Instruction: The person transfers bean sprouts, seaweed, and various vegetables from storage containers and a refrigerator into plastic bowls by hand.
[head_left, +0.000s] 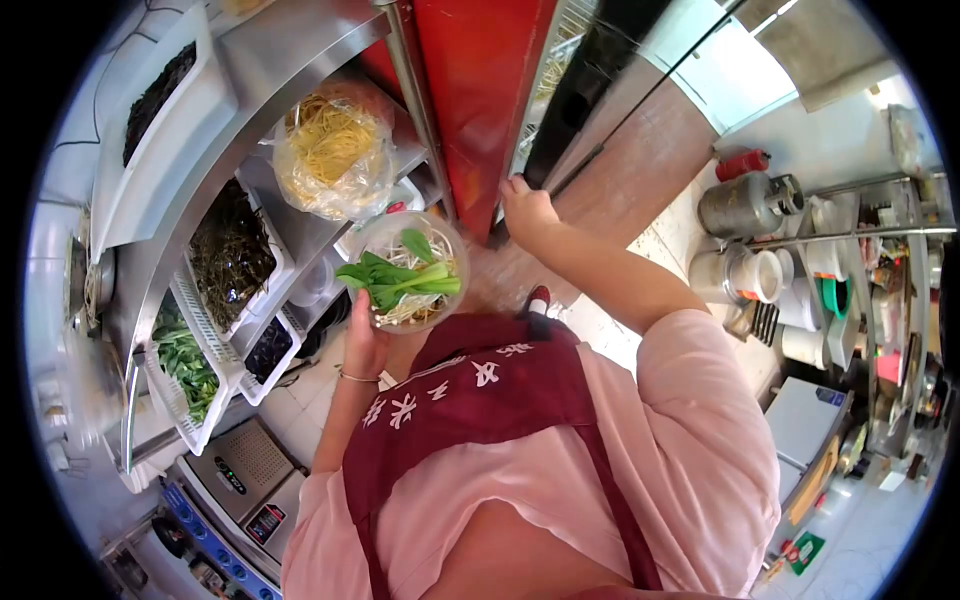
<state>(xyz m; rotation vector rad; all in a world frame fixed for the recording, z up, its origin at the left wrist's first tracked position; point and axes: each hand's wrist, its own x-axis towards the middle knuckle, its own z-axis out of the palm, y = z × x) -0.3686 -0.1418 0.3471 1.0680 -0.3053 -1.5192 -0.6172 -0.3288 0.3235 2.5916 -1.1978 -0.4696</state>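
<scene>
My left hand (368,335) holds a round clear plastic bowl (462,262) at its near left side. Green leafy vegetables (400,278) lie on top in the bowl, over white sprouts and thin mushrooms (388,318). My right hand (527,208) is up at the edge of a red cabinet door (480,110), its fingers curled round the edge beside a dark gap. Behind the bowl, a plastic bag of yellow noodles (335,150) rests on a metal shelf.
White baskets with dark food (228,255) and leafy greens (182,365) stand at left. A white tray (170,150) sits on the steel counter (300,50). A gas cylinder (735,207) and loaded shelves are at right. Below left is a metal appliance (245,465).
</scene>
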